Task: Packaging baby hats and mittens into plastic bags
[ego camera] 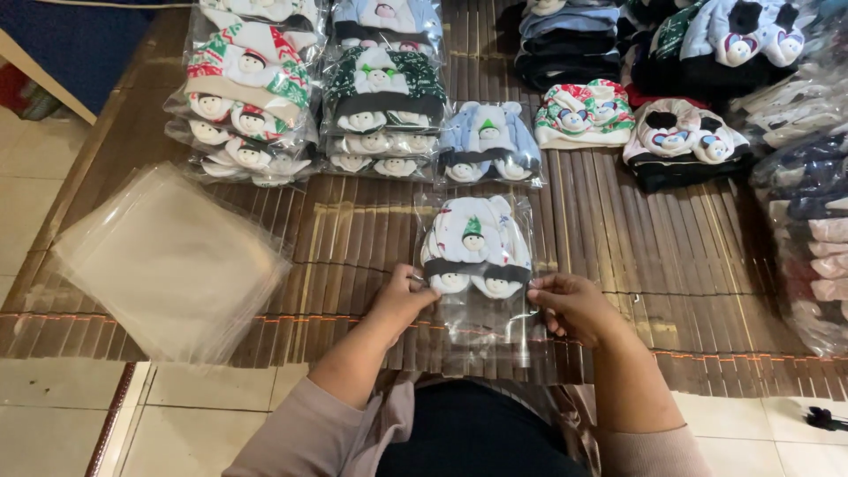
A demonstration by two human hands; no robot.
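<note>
Fingers of both hands pinch clear bag holding baby set; loose grip could let contents slide on mat.

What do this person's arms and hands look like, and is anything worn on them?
Both hands are bare: the left hand and right hand show no gloves, and no rings or watch can be made out. The forearms are uncovered too. Soft, loose sleeves in a pale mauve-grey are pushed up near the elbows on both arms, plain, with no pattern visible.
</note>
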